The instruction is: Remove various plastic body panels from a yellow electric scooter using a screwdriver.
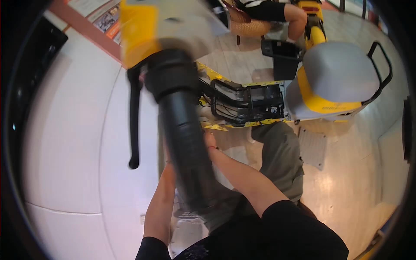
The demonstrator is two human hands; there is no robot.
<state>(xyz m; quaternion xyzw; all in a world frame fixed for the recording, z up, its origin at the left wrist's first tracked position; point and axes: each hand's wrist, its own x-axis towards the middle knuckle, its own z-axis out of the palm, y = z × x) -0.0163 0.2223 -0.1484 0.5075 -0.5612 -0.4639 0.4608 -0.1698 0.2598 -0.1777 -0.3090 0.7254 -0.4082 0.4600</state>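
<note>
Close in front of me, a scooter's black handlebar grip (pixel 184 134) and brake lever (pixel 135 121) cross the view. Both my forearms reach forward beneath the grip. Only a sliver of my right hand (pixel 210 141) shows at the grip's right edge, near the yellow rim of the scooter's opened floorboard; its fingers are hidden. My left hand is covered by the grip, with just the forearm visible. What either hand touches cannot be made out. Inside the open floorboard lie a black frame and cables (pixel 247 102).
The scooter's grey seat (pixel 340 71) with a black rear rail (pixel 385 82) stands at the right. Beside it sits a black open box (pixel 284 65). A grey panel (pixel 313 148) lies on the floor. A seated person's leg (pixel 296 21) is at the back. A white wall or board (pixel 65 130) fills the left.
</note>
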